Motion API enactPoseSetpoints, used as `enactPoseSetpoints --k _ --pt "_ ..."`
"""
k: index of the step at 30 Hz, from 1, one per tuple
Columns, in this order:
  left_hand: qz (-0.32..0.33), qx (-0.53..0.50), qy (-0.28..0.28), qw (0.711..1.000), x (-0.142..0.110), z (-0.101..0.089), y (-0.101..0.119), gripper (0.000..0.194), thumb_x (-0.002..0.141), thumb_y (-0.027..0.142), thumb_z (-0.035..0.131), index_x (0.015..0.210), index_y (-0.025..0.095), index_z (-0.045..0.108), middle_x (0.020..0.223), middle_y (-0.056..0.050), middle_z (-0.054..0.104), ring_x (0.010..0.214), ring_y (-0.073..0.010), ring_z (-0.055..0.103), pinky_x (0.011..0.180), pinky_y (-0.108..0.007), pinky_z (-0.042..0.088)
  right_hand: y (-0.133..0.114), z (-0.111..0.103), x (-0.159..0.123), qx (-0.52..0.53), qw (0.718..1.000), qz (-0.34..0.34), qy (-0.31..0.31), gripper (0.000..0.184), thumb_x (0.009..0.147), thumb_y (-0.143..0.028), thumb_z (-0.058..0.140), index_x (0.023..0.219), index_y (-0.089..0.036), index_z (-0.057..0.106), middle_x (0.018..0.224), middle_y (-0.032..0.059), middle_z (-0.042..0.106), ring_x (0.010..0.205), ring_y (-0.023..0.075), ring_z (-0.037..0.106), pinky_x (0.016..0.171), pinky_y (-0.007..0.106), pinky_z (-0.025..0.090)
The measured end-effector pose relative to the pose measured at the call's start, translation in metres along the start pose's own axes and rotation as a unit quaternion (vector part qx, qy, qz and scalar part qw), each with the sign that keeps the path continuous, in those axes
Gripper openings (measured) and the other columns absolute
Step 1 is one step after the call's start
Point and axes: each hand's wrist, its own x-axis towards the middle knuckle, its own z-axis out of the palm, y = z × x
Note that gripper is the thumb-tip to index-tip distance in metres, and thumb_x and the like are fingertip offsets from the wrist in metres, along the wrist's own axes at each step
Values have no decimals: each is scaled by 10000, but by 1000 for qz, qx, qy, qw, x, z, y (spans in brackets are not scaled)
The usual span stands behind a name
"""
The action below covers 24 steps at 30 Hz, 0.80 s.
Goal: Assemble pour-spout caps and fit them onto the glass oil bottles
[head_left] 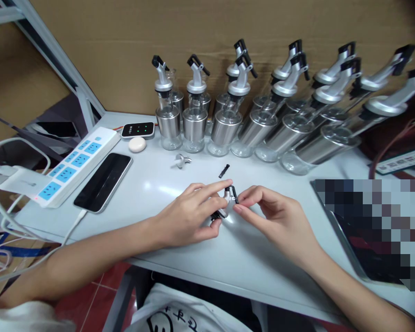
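At the near middle, a silver metallic pourer spout with black fittings [227,201] is steadied by the left hand's [190,214] fingers — its slim black lever [234,194] pinched by the right hand [283,221], apparently being fitted; careful alignment seems called for.

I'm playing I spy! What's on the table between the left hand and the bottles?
In the head view, a small black piece and, farther left, a small silver piece lie between the left hand and the bottles.

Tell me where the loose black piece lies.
In the head view, the loose black piece lies near the middle of the table, beyond the left hand, right of the silver piece and in front of the bottles.
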Motion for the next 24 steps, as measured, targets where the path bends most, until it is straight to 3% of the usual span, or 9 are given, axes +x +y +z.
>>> enactPoseSetpoints --k 5,17,20,24 --pt "12 3 17 1000 -1 1 -2 161 833 95 469 983 154 470 1234 -204 576 1101 -190 596 914 -374 470 -2 1 0 -4 999 19 -26 195 781 -322 669 669 -199 567 712 14 615 711 170 570 691 293 441" --pt "25 -18 45 999 0 2 -3 154 818 102 486 962 155 470 1192 -222 603 1105 -186 597 892 -361 488 -6 0 0 52 997 49 -20 229 715 -389 737 719 -198 611 708 12 606 682 162 575 673 281 480" --pt "26 -23 48 998 0 1 -3 165 807 99 492 958 159 465 1190 -222 605 1115 -189 593 894 -362 487 -5 -2 0 84 994 63 -23 226 709 -374 750 750 -198 614 738 13 610 698 154 581 671 262 484" --pt "34 -43 48 997 0 -1 -2 225 788 81 493 981 179 432 1217 -205 594 1155 -185 570 902 -371 478 -2 -5 2 169 976 115 -72 262 755 -423 708 908 -213 666 744 24 647 695 152 600 663 260 493"
